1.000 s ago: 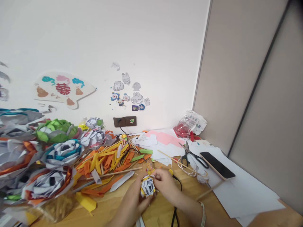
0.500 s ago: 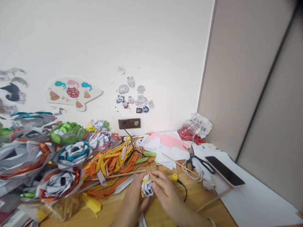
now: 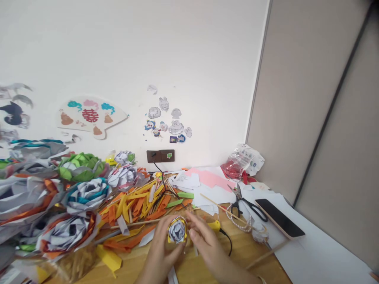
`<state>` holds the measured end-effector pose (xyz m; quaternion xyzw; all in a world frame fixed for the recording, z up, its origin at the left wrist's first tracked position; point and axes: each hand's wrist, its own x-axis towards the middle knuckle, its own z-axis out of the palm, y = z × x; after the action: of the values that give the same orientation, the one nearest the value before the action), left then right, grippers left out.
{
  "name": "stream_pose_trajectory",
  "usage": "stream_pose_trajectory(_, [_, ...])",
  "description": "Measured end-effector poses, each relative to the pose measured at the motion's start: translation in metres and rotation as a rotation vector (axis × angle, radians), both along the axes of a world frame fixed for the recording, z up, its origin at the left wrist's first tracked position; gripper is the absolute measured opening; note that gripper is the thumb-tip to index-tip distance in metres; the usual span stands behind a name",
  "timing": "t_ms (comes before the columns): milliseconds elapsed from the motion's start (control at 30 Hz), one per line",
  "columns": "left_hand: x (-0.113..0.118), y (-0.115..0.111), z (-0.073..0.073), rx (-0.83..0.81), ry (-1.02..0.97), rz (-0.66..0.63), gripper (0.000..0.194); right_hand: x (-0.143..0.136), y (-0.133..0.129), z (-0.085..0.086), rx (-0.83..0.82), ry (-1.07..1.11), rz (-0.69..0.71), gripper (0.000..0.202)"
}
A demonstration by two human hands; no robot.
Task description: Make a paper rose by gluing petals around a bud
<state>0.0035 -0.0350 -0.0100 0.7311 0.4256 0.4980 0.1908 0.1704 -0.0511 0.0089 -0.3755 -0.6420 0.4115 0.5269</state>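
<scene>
A small rolled paper flower, white with a yellow outer edge, is near the bottom centre with its spiral top facing the camera. My left hand is wrapped round its left side, the thumb below it. To the right of the flower, my right hand has its fingers slightly apart, the fingertips close to the flower's edge. Whether they touch it is hard to tell. Folded orange and yellow paper strips lie behind my left hand. A yellow tool with a black cord is partly hidden behind my right hand.
Large paper flowers are heaped on the left. Black scissors, a bead string, a thin stick and a phone lie on the right, by white paper. A socket is on the wall.
The flower has moved slightly left and turned its spiral top toward the camera. My right hand has loosened, its fingers now apart beside the flower. The view has shifted slightly.
</scene>
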Motion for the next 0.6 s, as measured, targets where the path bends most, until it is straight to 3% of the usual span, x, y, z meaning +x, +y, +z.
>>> stream_pose_trajectory(67, [0.0, 0.004, -0.001, -0.017, -0.073, 0.035, 0.043, -0.002, 0.006, -0.006, -0.096, 0.084, -0.05, 0.06])
stream_pose_trajectory(167, [0.0, 0.007, -0.004, -0.061, -0.155, 0.052, 0.049, -0.006, 0.011, -0.013, -0.188, 0.132, -0.054, 0.054])
stream_pose_trajectory(233, [0.002, 0.005, -0.006, -0.081, -0.151, 0.018, 0.052, -0.008, 0.014, -0.015, -0.197, 0.143, -0.049, 0.047])
stream_pose_trajectory(400, [0.006, -0.001, -0.005, -0.14, -0.122, -0.119, 0.057, -0.001, 0.022, -0.012, -0.169, 0.185, -0.189, 0.041])
stream_pose_trajectory(600, [0.003, -0.004, 0.009, -0.19, -0.047, -0.165, 0.063, 0.01, 0.03, -0.005, -0.204, 0.217, -0.062, 0.045])
